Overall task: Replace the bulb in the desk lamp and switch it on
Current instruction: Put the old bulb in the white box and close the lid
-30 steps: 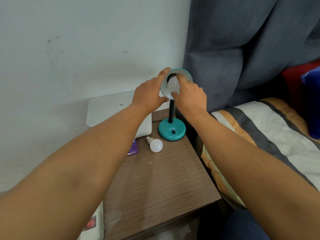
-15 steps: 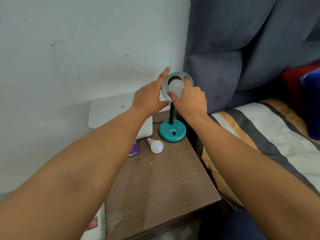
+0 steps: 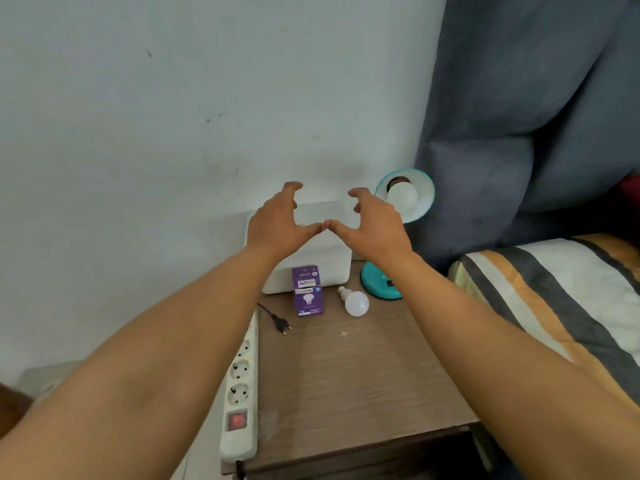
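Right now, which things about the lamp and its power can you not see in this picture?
- Lamp stem and switch: head view, hidden by the right hand and forearm; only part of the teal base shows.
- Whether the bulb is fully screwed in: socket too dark.
- Plug cord: runs off the table edge, origin unseen.

1. Both hands, left hand (image 3: 277,223) and right hand (image 3: 372,225), are hovering empty with fingers spread, thumbs nearly touching.
2. A bulb (image 3: 401,195) is sitting in the lamp (image 3: 420,202).
3. A spare bulb (image 3: 356,302) is lying on the surface (image 3: 346,375) beside a purple box (image 3: 307,292).
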